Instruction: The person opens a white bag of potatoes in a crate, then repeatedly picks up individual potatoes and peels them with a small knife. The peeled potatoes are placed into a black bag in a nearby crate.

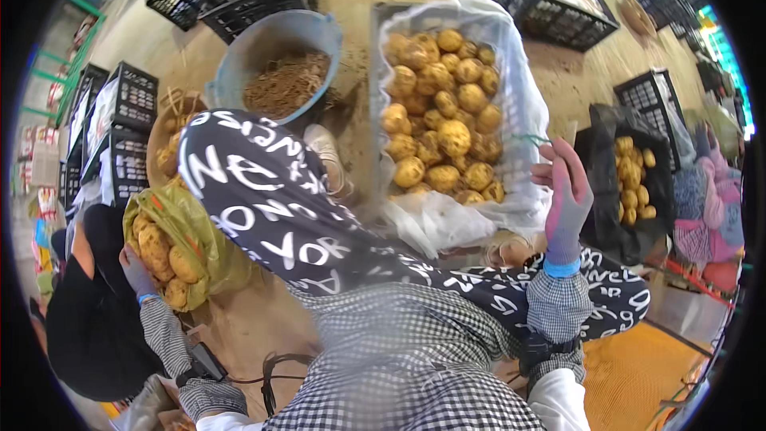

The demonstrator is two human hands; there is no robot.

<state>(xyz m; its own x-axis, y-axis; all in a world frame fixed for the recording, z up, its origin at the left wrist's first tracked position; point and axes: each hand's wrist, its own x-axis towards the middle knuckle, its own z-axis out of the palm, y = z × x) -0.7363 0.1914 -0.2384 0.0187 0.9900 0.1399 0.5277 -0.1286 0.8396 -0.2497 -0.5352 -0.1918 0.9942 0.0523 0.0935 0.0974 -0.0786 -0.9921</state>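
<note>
At the left, my gloved left hand holds the near side of a yellow-green plastic bag. Large potatoes fill the bag's open mouth. My gloved right hand is raised beside the right rim of a lined crate. A thin green string sticks out from its fingertips, over the crate's edge. Many yellow potatoes lie in the crate, on a white sheet liner that hangs over the front.
A blue tub with soil stands beyond my left knee, near a basket of potatoes. On the right is a black-lined container of smaller potatoes. Black crates stand around. A black cable runs from my left wrist. Another person is at left.
</note>
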